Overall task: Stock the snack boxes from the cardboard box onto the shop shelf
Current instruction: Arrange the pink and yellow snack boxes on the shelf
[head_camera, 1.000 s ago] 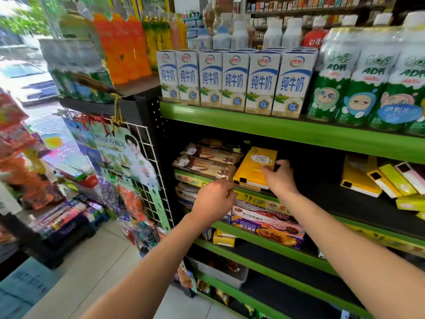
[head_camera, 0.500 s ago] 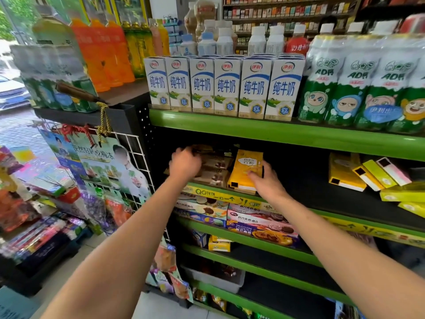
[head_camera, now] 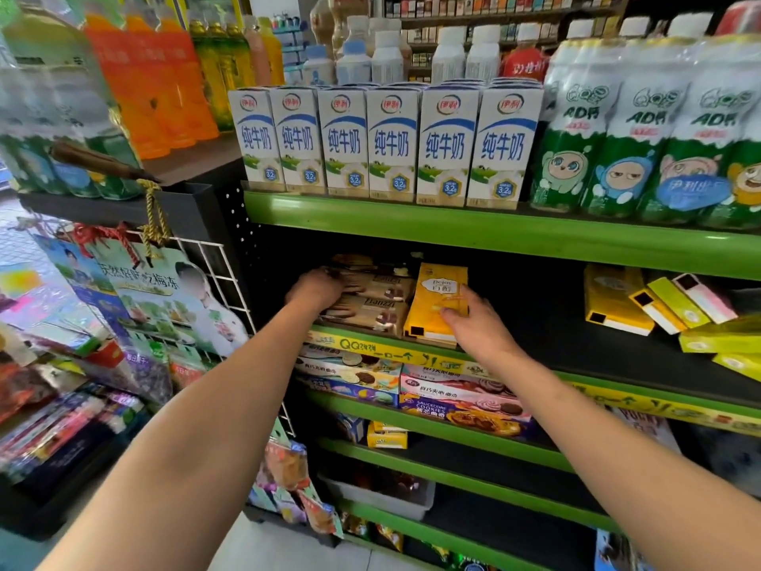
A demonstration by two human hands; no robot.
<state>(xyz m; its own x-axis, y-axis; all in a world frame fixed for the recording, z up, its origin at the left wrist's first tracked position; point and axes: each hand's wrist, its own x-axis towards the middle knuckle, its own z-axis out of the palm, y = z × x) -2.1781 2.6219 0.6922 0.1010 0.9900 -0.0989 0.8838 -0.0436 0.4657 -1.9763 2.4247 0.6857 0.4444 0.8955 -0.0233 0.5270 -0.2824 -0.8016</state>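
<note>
On the second green shelf [head_camera: 617,352] a stack of yellow snack boxes [head_camera: 436,290] stands beside a pile of brown biscuit boxes [head_camera: 370,311]. My right hand [head_camera: 473,323] lies on the front right of the yellow stack, fingers touching the top box. My left hand [head_camera: 317,288] reaches onto the brown pile and its curled fingers grip the upper brown box. More yellow and pink snack boxes [head_camera: 659,302] lie loosely at the right of the same shelf. The cardboard box is out of view.
Milk cartons [head_camera: 383,146] and green-white drink bottles [head_camera: 642,129] fill the shelf above. Cookie boxes [head_camera: 453,397] sit on the shelf below. A wire rack with hanging snack packs [head_camera: 164,298] stands to the left, close to my left arm.
My left hand rose from the shelf's front edge and moved left onto the brown boxes. My right hand slid from the yellow stack's back corner down to its front right.
</note>
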